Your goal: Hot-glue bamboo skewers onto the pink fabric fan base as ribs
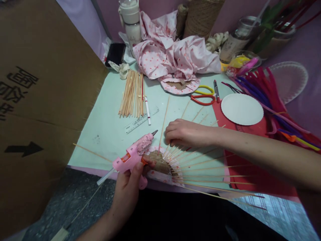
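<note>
In my left hand (pixel 130 180) is a pink hot glue gun (pixel 132 152), its nozzle pointing up and right and a clear glue stick jutting from the back. Beneath it lies a cardboard disc (pixel 160 164) with a dotted pink cloth rim, partly covered by the gun and my fingers. Thin wooden sticks (pixel 205 165) fan out from the disc toward the right. Over the upper sticks, my right hand (pixel 179 132) is closed with curled fingers; what they grip is hidden. One reddish-tipped stick (pixel 164 125) rises from the disc just left of those fingers.
A bundle of sticks (pixel 131 93), a white marker (pixel 147 110) and a clear ruler (pixel 141 120) lie beyond the gun. Scissors (pixel 204 100), a white paper plate (pixel 242 108) and dotted cloth (pixel 175 57) are farther back. A cardboard box (pixel 50 100) walls the left side.
</note>
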Motion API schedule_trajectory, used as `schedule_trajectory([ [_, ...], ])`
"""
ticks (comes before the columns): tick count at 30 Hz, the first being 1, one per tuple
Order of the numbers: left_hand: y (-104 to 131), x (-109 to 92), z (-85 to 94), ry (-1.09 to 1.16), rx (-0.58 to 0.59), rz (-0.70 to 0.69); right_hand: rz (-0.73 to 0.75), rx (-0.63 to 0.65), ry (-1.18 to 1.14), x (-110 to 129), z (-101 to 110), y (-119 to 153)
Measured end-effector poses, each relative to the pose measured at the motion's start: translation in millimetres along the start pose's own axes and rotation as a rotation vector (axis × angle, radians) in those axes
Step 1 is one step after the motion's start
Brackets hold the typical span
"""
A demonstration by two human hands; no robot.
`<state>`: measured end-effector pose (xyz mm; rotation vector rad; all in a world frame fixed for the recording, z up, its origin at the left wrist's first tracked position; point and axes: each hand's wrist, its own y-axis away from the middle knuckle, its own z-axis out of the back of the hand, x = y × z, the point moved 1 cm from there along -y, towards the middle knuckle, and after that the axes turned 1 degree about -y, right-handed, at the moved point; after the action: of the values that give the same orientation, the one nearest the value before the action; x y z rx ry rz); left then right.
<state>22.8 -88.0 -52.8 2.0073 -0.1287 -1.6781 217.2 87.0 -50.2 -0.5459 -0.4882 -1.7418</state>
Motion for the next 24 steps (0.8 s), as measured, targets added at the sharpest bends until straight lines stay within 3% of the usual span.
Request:
schedule_trajectory([
  [24,0,-2,-1.4,-0.056,-0.001,-0.011,0.094,0.072,0.058,4,0,-13],
])
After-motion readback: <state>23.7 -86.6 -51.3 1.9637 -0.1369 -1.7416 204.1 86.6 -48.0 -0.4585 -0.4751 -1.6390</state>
